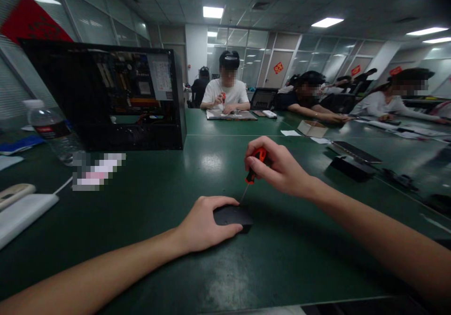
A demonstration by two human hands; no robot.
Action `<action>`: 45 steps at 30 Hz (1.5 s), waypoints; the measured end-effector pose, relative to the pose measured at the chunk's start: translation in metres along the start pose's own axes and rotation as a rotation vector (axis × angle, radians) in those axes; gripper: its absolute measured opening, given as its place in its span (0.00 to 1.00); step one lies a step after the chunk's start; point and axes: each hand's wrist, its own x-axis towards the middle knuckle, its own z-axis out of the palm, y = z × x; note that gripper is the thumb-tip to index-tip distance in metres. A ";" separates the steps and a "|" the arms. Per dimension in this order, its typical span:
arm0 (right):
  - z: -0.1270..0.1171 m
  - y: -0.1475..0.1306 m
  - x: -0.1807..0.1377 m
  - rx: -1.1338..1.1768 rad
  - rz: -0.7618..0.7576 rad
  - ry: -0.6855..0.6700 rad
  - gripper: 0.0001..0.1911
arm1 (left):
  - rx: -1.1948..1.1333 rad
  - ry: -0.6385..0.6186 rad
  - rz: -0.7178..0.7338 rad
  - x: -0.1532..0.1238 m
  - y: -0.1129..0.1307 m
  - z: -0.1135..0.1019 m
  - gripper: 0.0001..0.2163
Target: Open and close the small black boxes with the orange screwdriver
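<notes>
A small black device [235, 216], low and rounded, lies on the dark green bench [158, 183] just in front of the person. The left hand [201, 223] is laid over its near-left edge, fingers curled loosely round it and thumb along its front, pinning it to the surface. The right hand [282, 168] is closed tight round the orange-and-black handle of a small screwdriver [252, 173]. The thin shaft slopes down and to the left, and its tip meets the device's top edge.

The bench top is smooth and slightly glossy, with pale scuffs and soft reflections of the lamps above. A seam runs across it where the next bench butts up. At far left, a flat white device [21, 214] sits at the edge, and beyond it stands a clear water bottle [52, 134]. Behind the bottle, an open computer case [105, 94] shows its boards and cables. To the right, a flat black gadget [352, 157] lies well apart from the hands, and a small cardboard box [312, 128] sits farther back.

Across the benches, a person in a white T-shirt [227, 94] holds a red-handled tool, and others lean over their work at right. The room is an office with glass partitions, a panelled ceiling with lit ceiling lights [213, 11], and red paper signs [278, 67] on the doors.
</notes>
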 end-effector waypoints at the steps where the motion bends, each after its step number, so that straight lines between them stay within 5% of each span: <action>1: -0.001 0.001 0.000 0.007 0.011 0.003 0.05 | -0.002 -0.003 -0.002 0.000 0.000 0.000 0.20; 4: -0.007 -0.002 0.003 -0.004 0.011 -0.041 0.04 | -0.005 -0.009 0.006 -0.001 0.001 0.000 0.20; 8: -0.026 -0.020 0.019 -0.043 -0.025 -0.288 0.06 | 0.025 -0.003 0.053 0.005 -0.005 0.000 0.19; 13: -0.035 -0.033 0.046 -0.229 0.033 -0.465 0.11 | 0.135 0.117 0.033 0.022 -0.019 -0.007 0.24; 18: -0.025 -0.025 0.057 -0.352 -0.006 -0.404 0.08 | 0.067 0.051 -0.018 0.020 -0.025 -0.019 0.20; 22: -0.026 -0.026 0.053 -0.330 -0.055 -0.444 0.17 | 0.040 0.033 -0.017 0.017 -0.027 -0.022 0.18; 30: -0.031 -0.026 0.053 -0.337 -0.022 -0.494 0.06 | 0.034 0.077 -0.095 0.020 -0.028 -0.018 0.20; 33: -0.035 -0.024 0.053 -0.332 -0.050 -0.503 0.15 | 0.044 0.062 -0.072 0.021 -0.027 -0.021 0.19; 39: -0.036 -0.029 0.054 -0.328 0.009 -0.528 0.09 | 0.110 -0.049 0.031 0.040 -0.033 -0.034 0.19; 45: -0.035 -0.028 0.052 -0.398 0.012 -0.503 0.15 | 0.094 0.023 0.043 0.049 -0.040 -0.034 0.16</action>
